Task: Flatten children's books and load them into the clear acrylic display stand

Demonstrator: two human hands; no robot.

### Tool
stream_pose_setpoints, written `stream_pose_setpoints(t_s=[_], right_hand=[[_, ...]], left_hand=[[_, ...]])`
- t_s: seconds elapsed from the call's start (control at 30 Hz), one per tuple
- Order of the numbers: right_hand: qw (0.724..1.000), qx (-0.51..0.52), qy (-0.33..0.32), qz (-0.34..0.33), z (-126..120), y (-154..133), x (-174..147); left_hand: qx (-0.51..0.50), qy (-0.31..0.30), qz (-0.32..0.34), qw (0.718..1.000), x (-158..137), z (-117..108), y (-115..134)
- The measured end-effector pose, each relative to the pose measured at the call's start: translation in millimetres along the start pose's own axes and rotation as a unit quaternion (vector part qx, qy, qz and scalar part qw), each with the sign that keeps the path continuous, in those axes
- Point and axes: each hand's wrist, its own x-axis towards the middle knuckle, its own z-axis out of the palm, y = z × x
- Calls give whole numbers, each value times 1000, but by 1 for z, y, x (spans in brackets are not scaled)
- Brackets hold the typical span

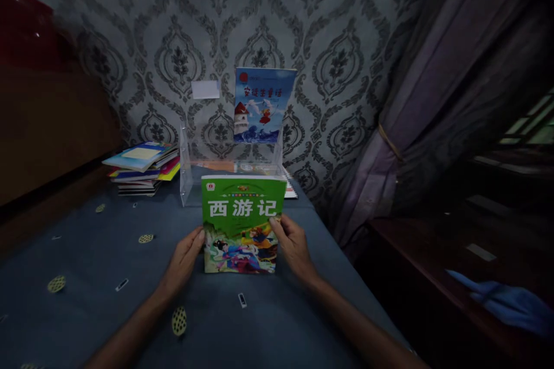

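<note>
A green picture book (242, 228) with white Chinese characters and cartoon figures is held upright between my hands, its front cover facing me. My left hand (185, 253) grips its left edge, thumb at the front and the other fingers mostly hidden behind. On the right edge, my right hand (294, 242) closes with the thumb over the cover. Just behind the book stands a clear acrylic rack (185, 176), partly covered by it. A blue storybook (264, 106) rests upright in the rack's upper right part.
Left of the rack lies an uneven stack of books (145, 167). A white card (205, 90) shows above the rack, before the patterned wall (337, 57). Right of the blue patterned cloth (225, 328) hangs a tied curtain (389, 127); a blue cloth (506, 302) lies on dark furniture.
</note>
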Motion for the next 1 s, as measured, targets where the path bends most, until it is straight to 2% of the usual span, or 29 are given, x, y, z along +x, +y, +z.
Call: stream_pose_setpoints(t_s=[0.1,0.2,0.3,0.4,0.47,0.57,0.67,0.77,0.9,1.0], right_hand=[[999,27,-6,17,4,7,7],[998,28,-32,38,5,15,10],[996,-63,-40,45,2,27,13],[981,-168,-65,72,-3,43,16],[973,-190,-92,97,-6,53,15],[976,-153,-102,118,-10,65,9],[979,-74,-108,154,-11,68,0],[971,-21,-133,199,-14,62,-8],[968,-49,-154,194,-19,52,-13],[967,-85,-153,185,-18,50,-13]], left_hand=[[6,6,-1,1000,8,0,0],[32,-16,-23,999,11,-3,-9],[140,-43,-27,989,15,-8,-20],[275,-63,-7,959,20,-13,-25],[315,-77,-7,946,23,-15,-26],[326,-84,-15,942,25,-15,-27],[339,-92,-21,936,26,-14,-27],[390,-113,-27,913,29,-12,-22],[482,-121,-21,868,38,-12,-12],[511,-87,42,854,56,-12,-15]])
